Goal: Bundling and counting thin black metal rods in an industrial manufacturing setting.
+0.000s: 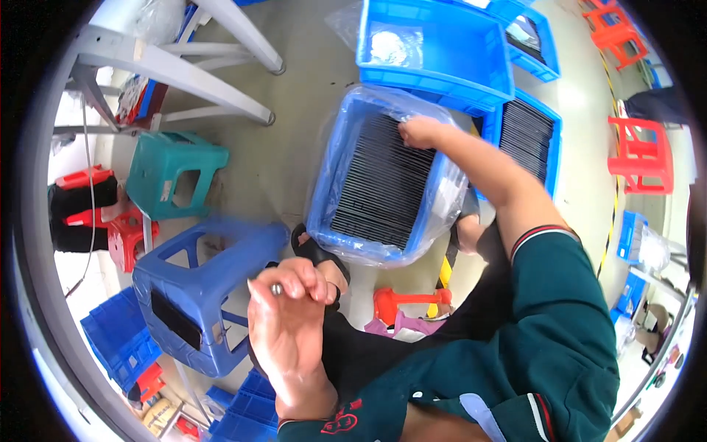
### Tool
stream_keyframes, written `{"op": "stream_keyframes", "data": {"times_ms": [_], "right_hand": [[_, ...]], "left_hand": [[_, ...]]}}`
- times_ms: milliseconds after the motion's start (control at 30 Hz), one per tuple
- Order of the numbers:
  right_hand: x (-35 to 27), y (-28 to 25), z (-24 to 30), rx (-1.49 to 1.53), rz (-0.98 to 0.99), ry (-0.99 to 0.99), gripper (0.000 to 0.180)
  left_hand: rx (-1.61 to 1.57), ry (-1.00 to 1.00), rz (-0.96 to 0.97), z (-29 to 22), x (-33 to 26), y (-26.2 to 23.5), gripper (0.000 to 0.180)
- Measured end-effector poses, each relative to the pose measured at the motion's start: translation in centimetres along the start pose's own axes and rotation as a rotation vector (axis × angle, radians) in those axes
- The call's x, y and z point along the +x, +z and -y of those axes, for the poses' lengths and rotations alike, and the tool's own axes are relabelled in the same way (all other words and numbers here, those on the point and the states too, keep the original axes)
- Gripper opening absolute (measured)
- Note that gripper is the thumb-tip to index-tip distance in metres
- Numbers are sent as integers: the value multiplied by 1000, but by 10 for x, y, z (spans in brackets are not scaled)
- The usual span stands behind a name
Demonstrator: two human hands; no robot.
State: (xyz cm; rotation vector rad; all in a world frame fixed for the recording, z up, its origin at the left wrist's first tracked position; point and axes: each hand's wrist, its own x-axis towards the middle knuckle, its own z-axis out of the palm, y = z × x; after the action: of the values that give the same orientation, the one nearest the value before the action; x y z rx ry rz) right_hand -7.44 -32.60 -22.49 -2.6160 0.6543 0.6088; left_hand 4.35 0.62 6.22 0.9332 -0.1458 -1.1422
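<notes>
My left hand is raised palm up in front of my body, its fingers curled over. From them shows the small round shiny end of a metal piece; the rest of it is hidden. My right hand reaches to the far right part of a blue bin lined with clear plastic. Inside the bin, thin black strips stand packed in close rows. The right fingers are pressed together at the far end of these rows, and what they pinch, if anything, cannot be made out.
To the left stand a blue stool bearing a black flat piece, and a green stool. Beyond the lined bin is a large blue crate with clear plastic inside. At its right, another blue bin holds black strips.
</notes>
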Motion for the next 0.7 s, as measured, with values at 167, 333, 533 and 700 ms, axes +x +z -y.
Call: {"op": "stream_keyframes", "data": {"times_ms": [167, 333, 533, 700], "right_hand": [[-94, -108, -62, 52, -546, 128, 19], [-250, -129, -108, 412, -494, 577, 25], [-387, 0, -190, 33, -371, 863, 23], [-405, 82, -168, 109, -65, 1000, 23]], "left_hand": [[-81, -55, 113, 12, 10, 8, 35], [-78, -58, 165, 12, 17, 22, 33], [41, -172, 2, 51, 46, 6, 32], [243, -245, -79, 82, 57, 8, 31]]}}
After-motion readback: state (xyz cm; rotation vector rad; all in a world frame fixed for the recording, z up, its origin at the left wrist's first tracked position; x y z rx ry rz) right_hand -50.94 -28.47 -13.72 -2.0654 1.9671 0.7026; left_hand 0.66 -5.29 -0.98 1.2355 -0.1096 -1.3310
